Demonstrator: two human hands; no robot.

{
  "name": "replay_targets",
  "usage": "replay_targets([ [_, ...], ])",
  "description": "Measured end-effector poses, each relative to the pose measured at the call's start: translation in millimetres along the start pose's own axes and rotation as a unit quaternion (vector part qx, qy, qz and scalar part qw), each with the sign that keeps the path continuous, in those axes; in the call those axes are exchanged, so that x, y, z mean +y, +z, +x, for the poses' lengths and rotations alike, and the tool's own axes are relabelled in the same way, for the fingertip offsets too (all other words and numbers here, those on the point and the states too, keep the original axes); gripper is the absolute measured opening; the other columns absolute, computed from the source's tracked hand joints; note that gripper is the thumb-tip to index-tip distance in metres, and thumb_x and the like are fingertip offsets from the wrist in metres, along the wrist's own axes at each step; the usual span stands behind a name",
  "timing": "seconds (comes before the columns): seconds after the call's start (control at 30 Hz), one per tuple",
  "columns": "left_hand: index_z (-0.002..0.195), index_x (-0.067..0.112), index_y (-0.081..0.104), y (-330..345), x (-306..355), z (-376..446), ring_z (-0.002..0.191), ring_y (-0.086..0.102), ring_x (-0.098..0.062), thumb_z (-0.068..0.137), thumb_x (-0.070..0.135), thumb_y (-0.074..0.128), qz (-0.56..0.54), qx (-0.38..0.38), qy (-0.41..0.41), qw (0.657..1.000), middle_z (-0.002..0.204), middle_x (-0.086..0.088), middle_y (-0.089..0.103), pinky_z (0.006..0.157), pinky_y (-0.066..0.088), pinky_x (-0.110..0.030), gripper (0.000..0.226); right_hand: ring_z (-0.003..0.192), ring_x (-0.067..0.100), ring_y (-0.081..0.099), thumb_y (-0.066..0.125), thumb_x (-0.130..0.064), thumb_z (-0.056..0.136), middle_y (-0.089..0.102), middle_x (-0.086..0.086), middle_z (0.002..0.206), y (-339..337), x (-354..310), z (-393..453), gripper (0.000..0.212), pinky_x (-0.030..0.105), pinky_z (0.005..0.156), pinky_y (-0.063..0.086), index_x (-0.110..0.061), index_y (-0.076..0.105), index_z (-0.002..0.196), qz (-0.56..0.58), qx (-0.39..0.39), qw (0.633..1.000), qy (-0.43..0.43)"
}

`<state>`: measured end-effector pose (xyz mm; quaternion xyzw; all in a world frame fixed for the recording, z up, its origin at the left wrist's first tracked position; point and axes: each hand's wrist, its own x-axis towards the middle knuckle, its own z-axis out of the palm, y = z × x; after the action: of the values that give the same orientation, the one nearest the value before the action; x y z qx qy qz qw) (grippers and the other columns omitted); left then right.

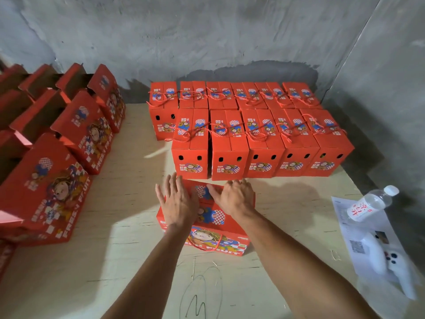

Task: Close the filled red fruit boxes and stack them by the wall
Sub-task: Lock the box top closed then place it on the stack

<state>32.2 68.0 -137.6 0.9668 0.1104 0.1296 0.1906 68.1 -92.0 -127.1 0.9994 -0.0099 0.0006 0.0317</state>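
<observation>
The red fruit box (207, 226) lies just short of the closed row (259, 153) by the wall, long axis crosswise, with both hands flat and spread on its top flaps, left hand (179, 201) and right hand (234, 196) equally near.

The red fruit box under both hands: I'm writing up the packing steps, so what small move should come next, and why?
Probably press the top flaps fully flat. Both the left hand and right hand lie open on the red fruit box, apart from the closed boxes by the wall.
</observation>
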Motion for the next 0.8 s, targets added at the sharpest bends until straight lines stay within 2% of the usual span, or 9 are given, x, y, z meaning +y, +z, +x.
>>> replay_targets([
  [0.17,0.155,0.002,0.025,-6,-25,-29,0.154,0.014,-0.035,0.088,0.039,0.074,-0.210,0.085,-0.165,0.960,0.165,-0.021,0.018,0.126,0.014,-0.050,0.091,0.084,0.023,0.066,0.010,-0.077,0.097,0.071,0.005,0.088,-6,-13,-16,0.089,0.031,0.069,0.043,-0.014,0.073,0.091,0.013,-0.115,0.993,-0.018],
  [0.23,0.145,0.000,0.036,-9,-47,-26,0.143,0.036,-0.037,0.072,0.046,0.088,-0.305,0.079,-0.257,0.914,0.152,-0.023,0.038,0.119,0.033,-0.054,0.100,0.073,0.023,0.060,0.009,-0.069,0.102,0.062,0.003,0.079,-7,-23,-20,0.078,0.033,0.066,0.039,-0.023,0.071,0.114,0.082,-0.181,0.979,-0.044],
  [0.3,0.124,0.003,0.053,-18,-65,-18,0.112,0.065,-0.032,0.059,0.059,0.092,-0.366,0.036,-0.309,0.877,0.122,-0.016,0.064,0.097,0.055,-0.052,0.094,0.068,0.023,0.060,0.015,-0.078,0.098,0.055,-0.001,0.070,-3,-29,-27,0.078,0.032,0.064,0.040,-0.018,0.065,0.097,0.214,-0.235,0.948,-0.002],
  [0.4,0.118,0.009,0.059,-35,-79,-15,0.099,0.072,-0.028,0.060,0.074,0.085,-0.334,-0.059,-0.343,0.876,0.114,-0.010,0.070,0.086,0.061,-0.047,0.091,0.094,0.024,0.072,0.051,-0.092,0.076,0.074,0.006,0.101,3,-37,-35,0.080,0.039,0.085,0.058,-0.019,0.065,0.105,0.507,-0.361,0.765,0.162],
  [0.47,0.111,0.008,0.065,-44,-83,-19,0.087,0.073,-0.026,0.063,0.082,0.077,-0.280,-0.115,-0.365,0.880,0.103,-0.009,0.072,0.071,0.062,-0.038,0.089,0.105,0.029,0.073,0.069,-0.083,0.073,0.076,0.011,0.115,2,-40,-33,0.083,0.047,0.095,0.058,-0.016,0.064,0.122,0.564,-0.389,0.704,0.188],
  [0.53,0.097,0.004,0.072,-53,-87,-26,0.062,0.067,-0.017,0.066,0.082,0.074,-0.289,-0.171,-0.380,0.862,0.083,-0.007,0.074,0.049,0.051,-0.025,0.084,0.086,0.023,0.077,0.079,-0.062,0.079,0.080,0.007,0.095,-1,-43,-26,0.062,0.037,0.075,0.062,-0.013,0.071,0.116,0.580,-0.347,0.720,0.158],
  [0.63,0.086,0.000,0.070,-71,-91,-33,0.049,0.054,-0.013,0.078,0.065,0.078,-0.323,-0.217,-0.377,0.840,0.069,-0.007,0.067,0.044,0.042,-0.022,0.066,0.068,0.018,0.064,0.078,-0.037,0.079,0.069,0.000,0.071,-21,-58,-13,0.028,0.030,0.063,0.048,-0.010,0.073,0.085,0.539,-0.238,0.805,0.068],
  [0.7,0.078,0.000,0.066,-87,-86,-30,0.044,0.051,-0.013,0.088,0.046,0.078,-0.336,-0.192,-0.331,0.861,0.062,-0.009,0.062,0.043,0.042,-0.022,0.048,0.061,0.019,0.051,0.075,-0.032,0.078,0.058,0.000,0.066,-38,-76,-6,0.018,0.027,0.058,0.039,-0.015,0.070,0.076,0.547,-0.221,0.807,0.008],
  [0.8,0.077,0.002,0.064,-120,-66,-15,0.044,0.053,-0.018,0.096,0.028,0.070,-0.447,-0.143,-0.268,0.841,0.063,-0.012,0.057,0.048,0.048,-0.026,0.033,0.054,0.015,0.046,0.075,-0.036,0.085,0.053,0.003,0.060,-49,-95,-1,0.033,0.023,0.049,0.035,-0.015,0.058,0.066,0.453,-0.232,0.857,-0.079],
])
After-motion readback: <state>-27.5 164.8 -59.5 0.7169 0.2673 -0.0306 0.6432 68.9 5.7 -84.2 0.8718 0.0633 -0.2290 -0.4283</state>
